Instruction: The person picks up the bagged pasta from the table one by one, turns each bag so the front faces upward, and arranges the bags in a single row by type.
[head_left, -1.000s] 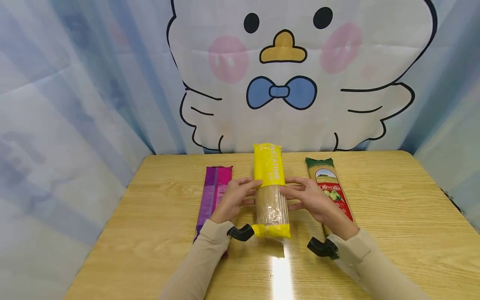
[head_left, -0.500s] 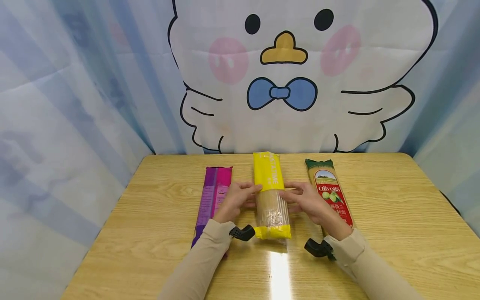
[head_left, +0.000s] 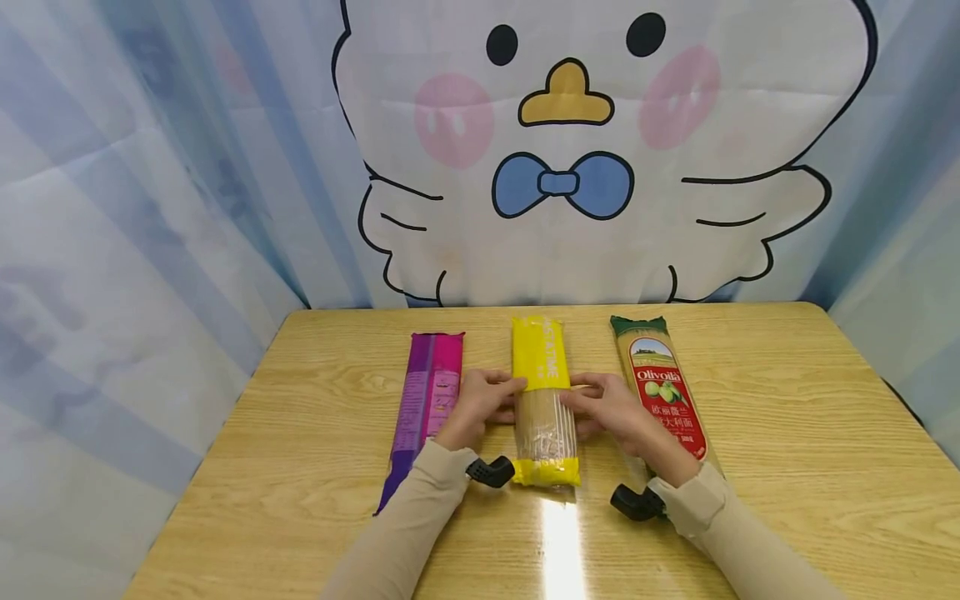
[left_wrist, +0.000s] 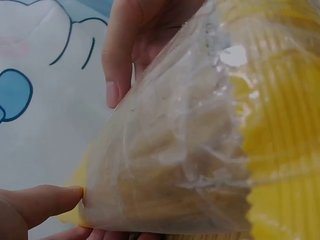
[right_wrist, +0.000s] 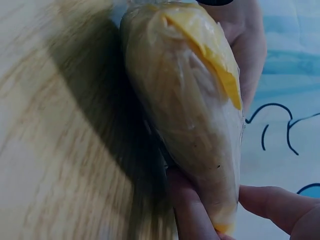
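A yellow and clear packet of spaghetti (head_left: pixel 545 425) lies lengthwise between my two hands at the middle of the table. On its left side my left hand (head_left: pixel 480 407) grips it, the thumb on top and the fingers at the underside. Opposite, my right hand (head_left: pixel 611 410) holds the other edge in the same way. In the left wrist view the packet (left_wrist: pixel 175 135) fills much of the picture, with the left thumb pressing its edge. A dark shadow runs beside the packet (right_wrist: pixel 185 110) in the right wrist view; whether its whole underside touches the table I cannot tell.
A purple and pink packet (head_left: pixel 427 400) lies to the left, partly behind the left forearm. To the right is an Olivoilà pasta packet (head_left: pixel 663 387) with a red label, partly covered by the right arm. A printed curtain (head_left: pixel 562 250) hangs behind the wooden table (head_left: pixel 285 467).
Both hands have brought the spaghetti packet down and slightly toward me, its far end now lower in the head view. The grip looks the same. The two side packets have stayed in place.
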